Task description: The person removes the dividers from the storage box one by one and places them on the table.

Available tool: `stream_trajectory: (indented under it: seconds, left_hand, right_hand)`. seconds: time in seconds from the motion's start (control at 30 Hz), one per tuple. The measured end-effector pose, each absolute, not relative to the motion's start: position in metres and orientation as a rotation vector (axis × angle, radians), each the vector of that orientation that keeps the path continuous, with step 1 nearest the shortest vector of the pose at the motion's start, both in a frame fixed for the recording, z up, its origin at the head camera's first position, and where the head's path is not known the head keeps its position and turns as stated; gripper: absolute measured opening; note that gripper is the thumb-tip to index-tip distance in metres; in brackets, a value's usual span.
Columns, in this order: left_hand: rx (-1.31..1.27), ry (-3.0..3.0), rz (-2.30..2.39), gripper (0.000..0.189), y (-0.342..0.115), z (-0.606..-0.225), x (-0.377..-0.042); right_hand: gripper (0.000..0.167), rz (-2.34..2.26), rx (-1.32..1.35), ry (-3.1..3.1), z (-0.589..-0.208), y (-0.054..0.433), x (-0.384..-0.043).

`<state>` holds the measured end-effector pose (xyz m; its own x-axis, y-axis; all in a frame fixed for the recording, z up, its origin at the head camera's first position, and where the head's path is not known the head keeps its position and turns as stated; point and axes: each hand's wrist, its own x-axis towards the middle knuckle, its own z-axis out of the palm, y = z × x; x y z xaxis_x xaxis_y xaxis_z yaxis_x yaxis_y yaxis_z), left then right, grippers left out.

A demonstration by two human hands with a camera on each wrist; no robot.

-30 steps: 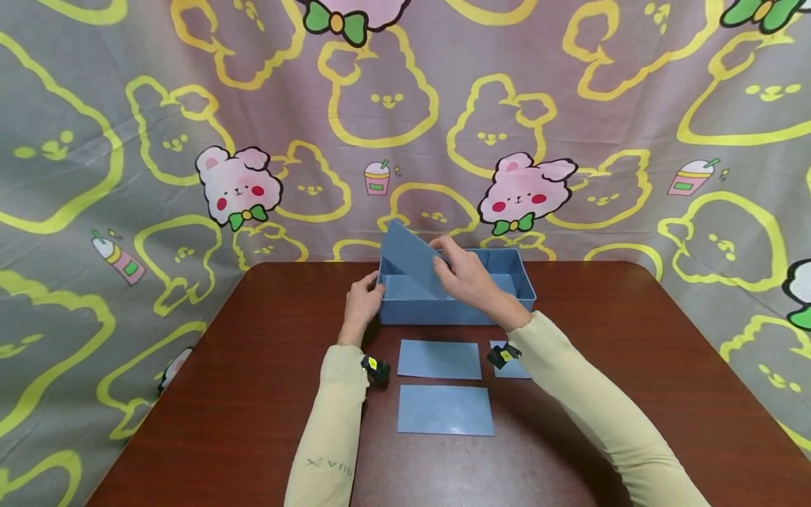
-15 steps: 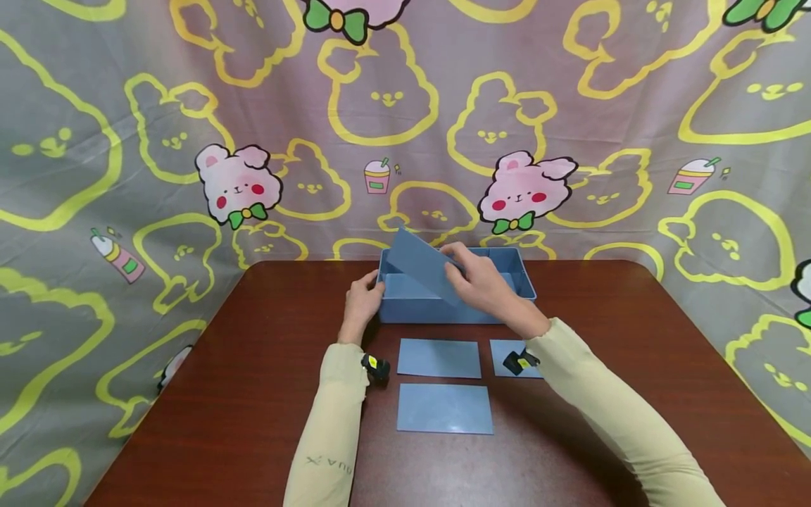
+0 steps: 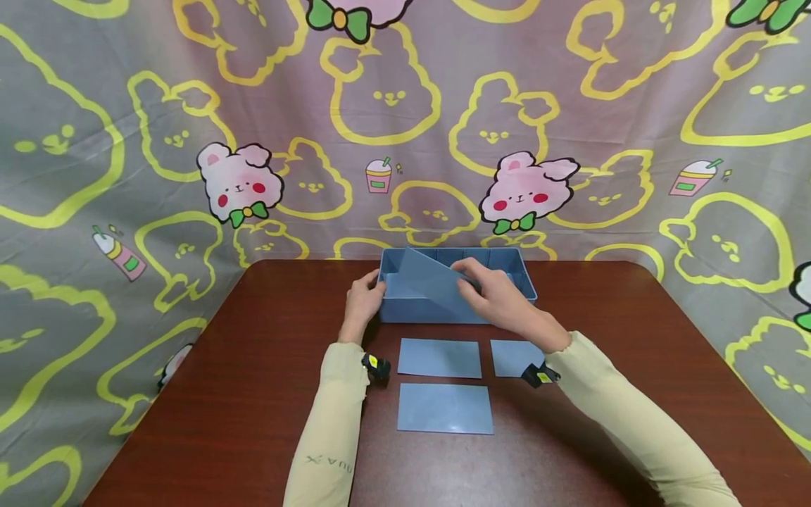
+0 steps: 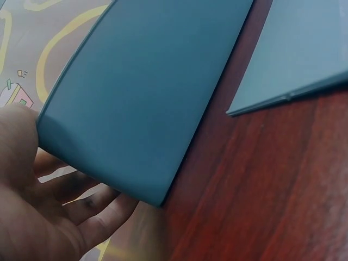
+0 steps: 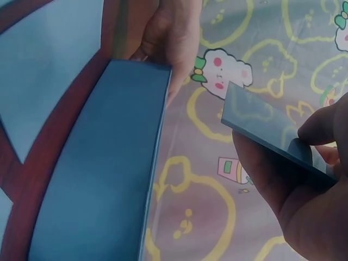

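A long blue open-topped box (image 3: 405,311) stands at the back of the table. My left hand (image 3: 362,301) holds its left end, with the thumb at the rim and the fingers against the end wall in the left wrist view. My right hand (image 3: 497,294) pinches a flat blue panel (image 3: 429,278) by its right side, between thumb and fingers. The panel slants over the box opening, its upper left corner raised. In the right wrist view the panel (image 5: 258,117) shows its thin edge beside the box's front wall (image 5: 103,157).
Three more blue panels lie flat on the brown table (image 3: 253,394): a back one (image 3: 439,358), a front one (image 3: 445,408) and a right one (image 3: 512,358) partly under my right wrist. Behind the table hangs a patterned curtain (image 3: 285,105).
My right hand has moved right and slightly down, taking the panel lower over the box and further right. My left hand has stayed on the box end.
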<state>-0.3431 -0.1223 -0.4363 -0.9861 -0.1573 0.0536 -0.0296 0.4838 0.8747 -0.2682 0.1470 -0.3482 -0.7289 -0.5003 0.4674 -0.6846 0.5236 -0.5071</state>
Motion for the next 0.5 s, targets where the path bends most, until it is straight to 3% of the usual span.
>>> stream_trajectory:
  seconds: [0.5]
  left_hand:
    - [0.161, -2.593, -1.539, 0.048, -0.123, -0.437, -0.344]
  right_hand:
    - [0.029, 1.059, 0.922, -2.604, -0.351, 0.164, -0.251]
